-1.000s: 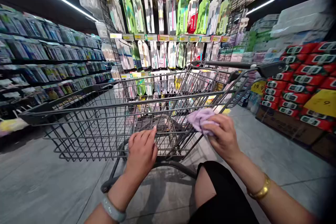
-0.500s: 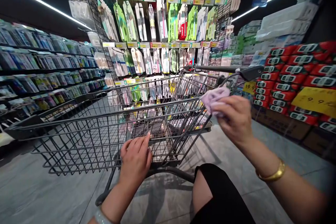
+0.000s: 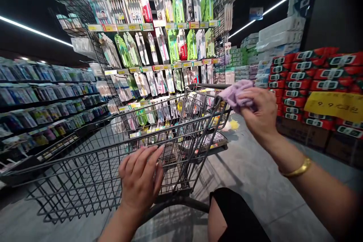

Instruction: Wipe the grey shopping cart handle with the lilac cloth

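My right hand [image 3: 259, 115] grips a crumpled lilac cloth [image 3: 238, 92] at the handle end of a grey wire shopping cart [image 3: 85, 160]. The cloth lies over the corner where the handle bar meets the basket, and it hides that corner. My left hand [image 3: 140, 181] is in front of the basket's near side wall, fingers loosely bent and a little apart, with nothing seen in it. Whether its fingertips touch the wires I cannot tell. Through the mesh, the basket shows no goods inside.
Behind the cart stands a rack of packaged toothbrushes [image 3: 172, 47]. Shelves of packaged goods [image 3: 48, 94] run along the left. Red packs [image 3: 320, 75] are stacked at the right behind a yellow price sign [image 3: 334, 106]. My bent knee [image 3: 217, 211] is below the cart.
The view has tilted up and turned slightly right. My right hand has moved with the cloth toward the handle bar. My left hand's fingers have spread slightly.
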The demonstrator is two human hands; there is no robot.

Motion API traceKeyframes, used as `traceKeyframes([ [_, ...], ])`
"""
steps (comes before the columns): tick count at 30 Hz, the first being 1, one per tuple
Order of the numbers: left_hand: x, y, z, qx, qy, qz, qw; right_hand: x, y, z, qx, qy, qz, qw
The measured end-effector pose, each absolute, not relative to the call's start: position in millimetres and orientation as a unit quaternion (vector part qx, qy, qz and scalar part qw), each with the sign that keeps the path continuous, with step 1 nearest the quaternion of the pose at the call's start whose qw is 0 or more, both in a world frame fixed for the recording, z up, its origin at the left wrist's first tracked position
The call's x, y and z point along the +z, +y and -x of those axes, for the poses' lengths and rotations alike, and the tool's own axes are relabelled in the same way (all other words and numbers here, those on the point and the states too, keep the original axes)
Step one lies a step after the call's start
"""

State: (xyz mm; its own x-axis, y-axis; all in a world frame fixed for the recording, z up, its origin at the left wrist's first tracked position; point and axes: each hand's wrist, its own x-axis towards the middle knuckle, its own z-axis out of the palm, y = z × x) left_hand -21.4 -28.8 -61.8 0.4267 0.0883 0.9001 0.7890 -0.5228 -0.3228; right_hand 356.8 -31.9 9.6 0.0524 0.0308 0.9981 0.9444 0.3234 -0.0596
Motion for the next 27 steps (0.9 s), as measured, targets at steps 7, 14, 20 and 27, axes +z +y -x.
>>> traceKeyframes([
  [7, 24, -4, -27, -0.372, -0.306, 0.795, 0.369, 29, -40, -354, -0.429, -0.624, 0.445, 0.478],
  [14, 31, 22, -55, -0.142, -0.489, 0.833, 0.216, 18, -20, -319, -0.351, -0.667, 0.374, 0.54],
  [20, 27, 19, -44, -0.137, -0.499, 0.825, 0.228, -20, -16, -268, -0.402, -0.808, 0.223, 0.368],
  [27, 30, 3, -26, -0.138, -0.518, 0.814, 0.223, -8, -44, -331, -0.421, -0.703, 0.315, 0.479],
])
